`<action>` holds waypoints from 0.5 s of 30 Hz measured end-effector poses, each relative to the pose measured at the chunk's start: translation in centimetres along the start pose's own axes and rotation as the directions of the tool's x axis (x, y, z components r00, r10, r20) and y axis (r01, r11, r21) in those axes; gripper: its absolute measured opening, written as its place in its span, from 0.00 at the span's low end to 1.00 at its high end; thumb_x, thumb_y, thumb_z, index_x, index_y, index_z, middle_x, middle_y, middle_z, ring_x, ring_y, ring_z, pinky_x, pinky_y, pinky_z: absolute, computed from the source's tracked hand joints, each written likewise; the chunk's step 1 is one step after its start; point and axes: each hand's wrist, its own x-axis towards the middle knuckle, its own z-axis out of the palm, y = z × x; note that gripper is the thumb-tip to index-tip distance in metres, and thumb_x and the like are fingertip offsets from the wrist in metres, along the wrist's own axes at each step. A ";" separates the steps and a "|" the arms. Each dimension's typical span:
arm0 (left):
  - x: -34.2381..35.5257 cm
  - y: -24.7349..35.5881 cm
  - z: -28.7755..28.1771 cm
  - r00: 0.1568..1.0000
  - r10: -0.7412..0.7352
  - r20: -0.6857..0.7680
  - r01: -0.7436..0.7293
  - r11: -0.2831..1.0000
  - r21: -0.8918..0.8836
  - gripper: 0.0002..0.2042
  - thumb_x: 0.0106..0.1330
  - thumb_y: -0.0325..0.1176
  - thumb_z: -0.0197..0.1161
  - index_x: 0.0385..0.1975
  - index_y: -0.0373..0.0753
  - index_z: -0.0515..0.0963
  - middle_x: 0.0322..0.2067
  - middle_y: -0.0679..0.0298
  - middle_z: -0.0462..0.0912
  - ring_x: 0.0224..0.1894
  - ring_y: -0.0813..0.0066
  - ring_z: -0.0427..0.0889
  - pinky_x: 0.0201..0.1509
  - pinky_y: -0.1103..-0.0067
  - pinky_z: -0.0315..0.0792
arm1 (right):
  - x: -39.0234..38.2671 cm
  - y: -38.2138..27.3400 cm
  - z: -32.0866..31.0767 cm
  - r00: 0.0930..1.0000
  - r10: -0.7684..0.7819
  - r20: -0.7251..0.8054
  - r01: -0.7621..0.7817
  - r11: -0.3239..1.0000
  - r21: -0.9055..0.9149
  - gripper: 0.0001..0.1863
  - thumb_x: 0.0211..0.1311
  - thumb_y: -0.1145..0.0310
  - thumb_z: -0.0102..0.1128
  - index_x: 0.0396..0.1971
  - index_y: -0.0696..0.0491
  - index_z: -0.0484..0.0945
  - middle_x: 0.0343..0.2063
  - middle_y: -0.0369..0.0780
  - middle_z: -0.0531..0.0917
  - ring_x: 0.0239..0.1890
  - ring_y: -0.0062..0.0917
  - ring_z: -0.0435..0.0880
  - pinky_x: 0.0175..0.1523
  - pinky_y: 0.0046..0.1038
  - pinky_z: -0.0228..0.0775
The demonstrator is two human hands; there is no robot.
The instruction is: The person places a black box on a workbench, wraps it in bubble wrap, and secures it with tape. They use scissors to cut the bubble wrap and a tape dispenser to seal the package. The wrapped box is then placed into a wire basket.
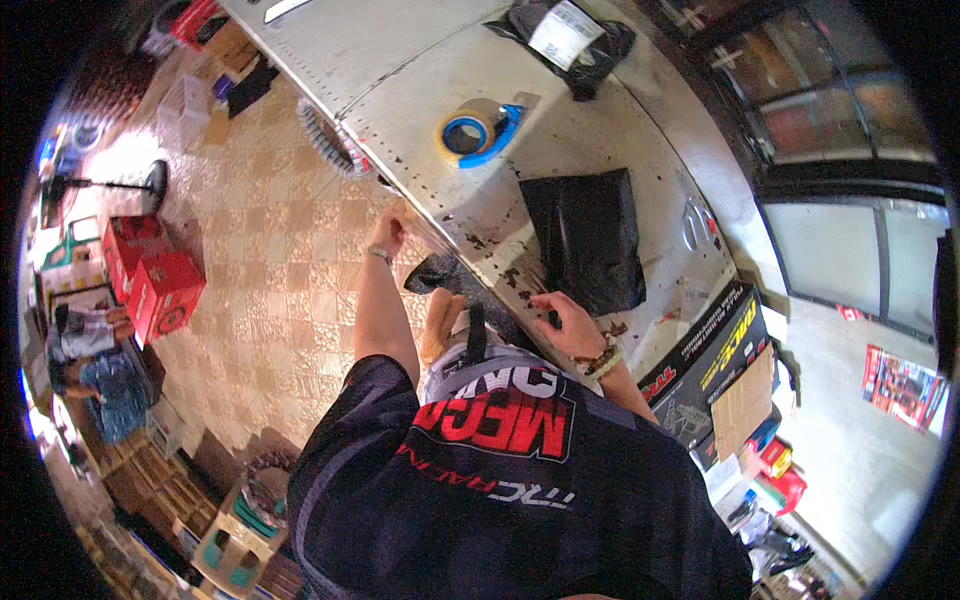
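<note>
At the near left edge of the metal table [385, 75], my left hand [388, 234] has its fingers curled closed. What they hold, if anything, I cannot make out. My right hand [572, 326] rests low over the table beside a flat black plastic bag [585, 235], fingers loosely bent and apart, with nothing seen in them. Farther along the table lies a blue tape dispenser [500, 138] with a roll of tape in it. Beyond it sits a black wrapped parcel [610, 45] with a white label [566, 32].
Dark scraps [483, 240] dot the tabletop. A black printed box [715, 345] and a cardboard piece [743, 405] stand to the right. Red boxes [165, 285] are on the tiled floor at left. A beige and green plastic stool [235, 540] stands at lower left.
</note>
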 end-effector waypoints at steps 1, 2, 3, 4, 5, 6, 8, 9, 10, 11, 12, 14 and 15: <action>0.9 0.5 1.2 0.995 0.073 -0.075 -0.073 0.997 0.002 0.02 0.60 0.28 0.56 0.31 0.43 0.74 0.22 0.72 0.74 0.23 0.80 0.74 0.26 0.86 0.69 | -0.2 0.1 0.0 1.000 -0.006 -0.011 0.006 1.000 -0.023 0.20 0.56 0.69 0.62 0.48 0.57 0.73 0.42 0.46 0.78 0.45 0.37 0.80 0.50 0.33 0.72; 2.0 0.9 2.1 0.975 0.179 -0.132 -0.180 0.984 -0.001 0.05 0.59 0.25 0.56 0.35 0.41 0.74 0.25 0.71 0.75 0.25 0.80 0.75 0.28 0.86 0.70 | -0.5 0.3 0.0 1.000 -0.011 -0.020 0.011 0.999 -0.035 0.20 0.56 0.68 0.62 0.48 0.57 0.73 0.42 0.46 0.78 0.45 0.38 0.80 0.50 0.33 0.72; 3.0 1.2 2.9 0.953 0.236 -0.193 -0.243 0.970 -0.014 0.08 0.59 0.22 0.56 0.38 0.38 0.74 0.28 0.70 0.76 0.27 0.79 0.75 0.30 0.85 0.72 | -0.8 0.5 0.0 0.999 -0.015 -0.032 0.014 0.999 -0.051 0.20 0.56 0.68 0.62 0.49 0.57 0.73 0.43 0.46 0.78 0.45 0.38 0.80 0.50 0.34 0.72; 3.7 1.2 3.1 0.914 0.371 -0.164 -0.377 0.926 -0.006 0.12 0.59 0.18 0.55 0.42 0.36 0.72 0.33 0.68 0.77 0.31 0.77 0.76 0.34 0.83 0.74 | -1.2 0.7 0.1 0.998 0.066 -0.011 -0.067 0.998 -0.019 0.20 0.57 0.68 0.62 0.49 0.56 0.73 0.42 0.44 0.78 0.46 0.34 0.80 0.52 0.31 0.71; 4.5 1.1 3.1 0.881 0.444 -0.160 -0.451 0.892 -0.007 0.16 0.58 0.14 0.54 0.46 0.34 0.71 0.38 0.66 0.77 0.35 0.75 0.77 0.37 0.81 0.75 | -1.5 0.9 0.2 0.998 0.064 -0.021 -0.065 0.997 -0.042 0.20 0.57 0.67 0.63 0.49 0.56 0.73 0.42 0.44 0.78 0.46 0.34 0.80 0.52 0.31 0.71; 5.0 0.7 2.9 0.830 0.508 -0.231 -0.533 0.844 -0.056 0.16 0.58 0.15 0.56 0.47 0.34 0.72 0.40 0.63 0.79 0.38 0.72 0.79 0.40 0.80 0.76 | -1.9 1.2 0.3 0.997 0.056 -0.048 -0.058 0.997 -0.047 0.20 0.57 0.67 0.63 0.49 0.56 0.73 0.42 0.44 0.78 0.46 0.34 0.81 0.52 0.31 0.71; 5.2 -0.3 1.8 0.759 0.506 -0.411 -0.576 0.815 -0.061 0.16 0.58 0.16 0.59 0.47 0.34 0.73 0.44 0.58 0.81 0.44 0.67 0.80 0.47 0.77 0.77 | -2.7 1.7 0.7 0.994 0.081 -0.074 -0.083 0.996 -0.015 0.20 0.57 0.66 0.64 0.48 0.56 0.73 0.42 0.44 0.78 0.45 0.33 0.81 0.52 0.32 0.72; 4.7 -1.1 1.1 0.727 0.413 -0.548 -0.517 0.855 -0.042 0.16 0.58 0.15 0.59 0.47 0.34 0.73 0.46 0.57 0.80 0.48 0.65 0.79 0.52 0.75 0.76 | -3.2 2.0 0.9 0.992 0.079 -0.093 -0.082 0.996 -0.023 0.20 0.56 0.66 0.64 0.48 0.56 0.74 0.42 0.44 0.78 0.45 0.34 0.81 0.51 0.32 0.72; 4.2 -1.9 0.9 0.677 0.418 -0.606 -0.508 0.861 0.026 0.16 0.57 0.14 0.59 0.45 0.36 0.75 0.47 0.55 0.79 0.50 0.65 0.78 0.54 0.73 0.75 | -3.6 2.3 1.0 0.991 0.074 -0.112 -0.078 0.996 -0.032 0.19 0.56 0.67 0.64 0.47 0.56 0.74 0.42 0.44 0.78 0.44 0.34 0.81 0.51 0.32 0.72; 3.0 -2.7 0.5 0.700 0.446 -0.558 -0.496 0.866 0.069 0.19 0.54 0.15 0.62 0.46 0.37 0.75 0.44 0.58 0.78 0.45 0.68 0.77 0.49 0.75 0.74 | -4.0 2.6 1.0 0.989 0.051 -0.138 -0.058 0.997 -0.050 0.19 0.56 0.67 0.64 0.47 0.56 0.74 0.42 0.44 0.78 0.44 0.34 0.81 0.51 0.32 0.72; 1.9 -3.3 0.6 0.722 0.398 -0.566 -0.426 0.900 0.091 0.22 0.50 0.15 0.65 0.47 0.38 0.74 0.40 0.62 0.78 0.40 0.71 0.77 0.44 0.77 0.74 | -4.2 3.1 0.9 0.981 0.061 -0.185 -0.073 0.995 -0.062 0.19 0.55 0.68 0.64 0.46 0.56 0.74 0.42 0.44 0.78 0.45 0.35 0.80 0.51 0.33 0.72; -0.5 -4.6 2.4 0.707 0.494 -0.506 -0.265 0.848 0.458 0.19 0.51 0.16 0.66 0.44 0.39 0.76 0.41 0.61 0.78 0.40 0.72 0.76 0.42 0.77 0.74 | -4.7 4.0 0.3 0.956 0.056 -0.289 -0.088 0.991 -0.097 0.19 0.54 0.69 0.65 0.45 0.55 0.74 0.42 0.44 0.78 0.46 0.37 0.78 0.52 0.35 0.71; -2.0 -5.2 3.8 0.727 0.563 -0.393 -0.332 0.789 0.517 0.18 0.52 0.17 0.65 0.43 0.39 0.77 0.40 0.62 0.78 0.39 0.73 0.76 0.42 0.77 0.74 | -5.1 4.4 -0.1 0.946 0.108 -0.305 -0.147 0.983 -0.108 0.19 0.53 0.70 0.65 0.45 0.55 0.75 0.42 0.44 0.78 0.47 0.39 0.77 0.52 0.36 0.70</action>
